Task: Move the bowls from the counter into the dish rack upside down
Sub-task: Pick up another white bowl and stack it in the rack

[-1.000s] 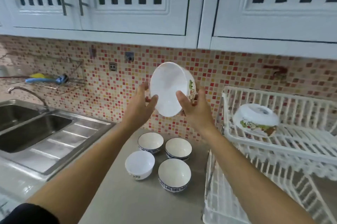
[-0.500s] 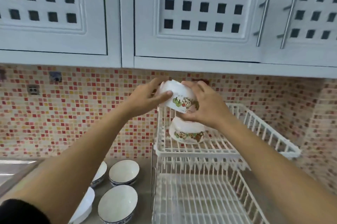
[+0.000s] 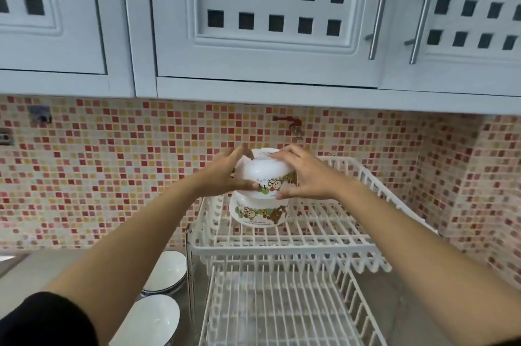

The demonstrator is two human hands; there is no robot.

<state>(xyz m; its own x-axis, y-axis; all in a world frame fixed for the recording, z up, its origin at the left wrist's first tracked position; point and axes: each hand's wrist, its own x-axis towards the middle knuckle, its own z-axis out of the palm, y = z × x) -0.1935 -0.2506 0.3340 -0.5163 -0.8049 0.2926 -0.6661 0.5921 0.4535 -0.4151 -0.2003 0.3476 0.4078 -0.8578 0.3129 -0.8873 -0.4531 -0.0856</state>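
A white cartoon-print bowl (image 3: 265, 176) is upside down between my left hand (image 3: 225, 173) and my right hand (image 3: 304, 173), both gripping its sides. It sits directly over a second upside-down cartoon bowl (image 3: 258, 214) that rests on the upper tier of the white dish rack (image 3: 324, 233); whether the two bowls touch is unclear. Two upright white bowls with blue rims (image 3: 169, 272) (image 3: 149, 320) stand on the counter left of the rack, partly hidden by my left forearm.
The rack's lower tier (image 3: 282, 312) lies beneath the upper one, close to me. White wall cabinets (image 3: 267, 21) hang low overhead. A mosaic-tiled wall (image 3: 112, 171) runs behind and turns a corner at the right. Grey counter (image 3: 25, 269) stretches left.
The view swung right from the sink to the rack. The bowl in my hands was turned from on its side to upside down and lowered onto the bowl in the upper tier.
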